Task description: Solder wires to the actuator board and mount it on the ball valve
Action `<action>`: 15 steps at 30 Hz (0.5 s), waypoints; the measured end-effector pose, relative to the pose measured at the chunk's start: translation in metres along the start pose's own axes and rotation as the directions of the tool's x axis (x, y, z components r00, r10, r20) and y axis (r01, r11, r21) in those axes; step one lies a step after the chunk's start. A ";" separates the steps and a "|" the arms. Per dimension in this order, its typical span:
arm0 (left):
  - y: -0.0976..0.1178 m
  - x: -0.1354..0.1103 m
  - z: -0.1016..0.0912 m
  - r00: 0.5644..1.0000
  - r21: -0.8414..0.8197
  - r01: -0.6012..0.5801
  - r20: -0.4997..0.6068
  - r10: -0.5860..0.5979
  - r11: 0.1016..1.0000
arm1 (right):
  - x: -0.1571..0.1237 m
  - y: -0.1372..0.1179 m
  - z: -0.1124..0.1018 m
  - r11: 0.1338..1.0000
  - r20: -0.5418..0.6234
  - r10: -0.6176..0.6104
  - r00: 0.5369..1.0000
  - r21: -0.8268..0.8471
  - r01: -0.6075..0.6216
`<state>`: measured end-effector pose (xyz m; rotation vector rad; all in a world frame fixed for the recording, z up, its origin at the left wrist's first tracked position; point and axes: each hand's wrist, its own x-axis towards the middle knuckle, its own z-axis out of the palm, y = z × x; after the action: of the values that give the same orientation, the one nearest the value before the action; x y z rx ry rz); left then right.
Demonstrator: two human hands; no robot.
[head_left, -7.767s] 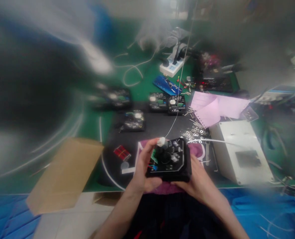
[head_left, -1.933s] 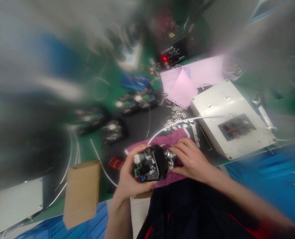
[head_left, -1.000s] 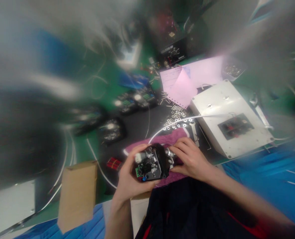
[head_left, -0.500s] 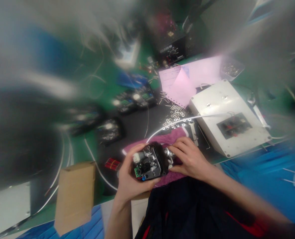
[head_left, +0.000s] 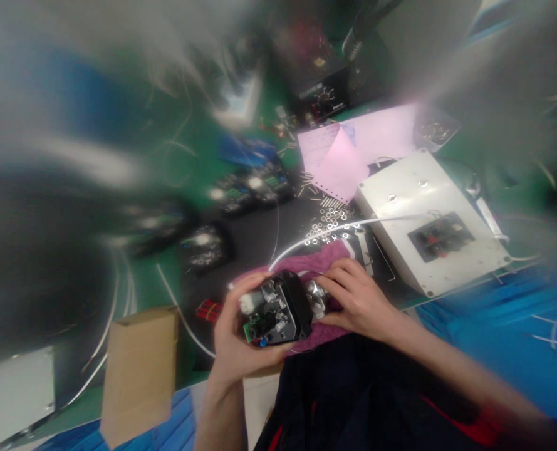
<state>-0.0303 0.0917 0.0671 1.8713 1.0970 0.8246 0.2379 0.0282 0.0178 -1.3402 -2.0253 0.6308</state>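
Note:
My left hand (head_left: pixel 240 344) is wrapped round a black device housing (head_left: pixel 294 307), whose open face shows a small green circuit board, a white round part and metal fittings. At the housing's right end sits a shiny metal fitting (head_left: pixel 314 300). My right hand (head_left: pixel 356 297) has its fingers closed round this fitting. Beneath both hands a purple cloth (head_left: pixel 325 254) lies on a black mat (head_left: pixel 259 241). A white tube (head_left: pixel 301 238) curves from behind the housing towards a pale metal box.
The pale metal box (head_left: pixel 400 207) stands at the right, with a wrench (head_left: pixel 366 254) beside it. Washers (head_left: pixel 327 225) and pins lie behind the cloth. Similar black units (head_left: pixel 207 244) sit to the left. A cardboard box (head_left: pixel 140 369) stands at front left; pink papers (head_left: pixel 341 166) lie at the back.
My left hand has shifted slightly left with the housing. The gap to my right hand has widened, and more of the metal fitting shows. My right hand has barely moved.

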 end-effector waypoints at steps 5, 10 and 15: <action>0.003 0.003 0.002 1.000 0.006 -0.023 0.015 0.023 1.000 | 0.001 0.000 0.001 1.000 -0.004 -0.001 1.000 0.000 0.001; 0.009 0.005 0.001 0.999 -0.003 -0.029 0.021 0.029 1.000 | 0.000 0.001 0.001 1.000 0.005 -0.001 1.000 -0.015 0.001; 0.018 0.004 0.003 0.997 -0.001 -0.045 0.056 0.045 0.999 | 0.000 0.000 0.000 1.000 0.015 -0.001 1.000 -0.012 0.001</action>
<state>-0.0197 0.0892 0.0820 1.9143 1.0235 0.7931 0.2377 0.0281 0.0173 -1.3453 -2.0441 0.6312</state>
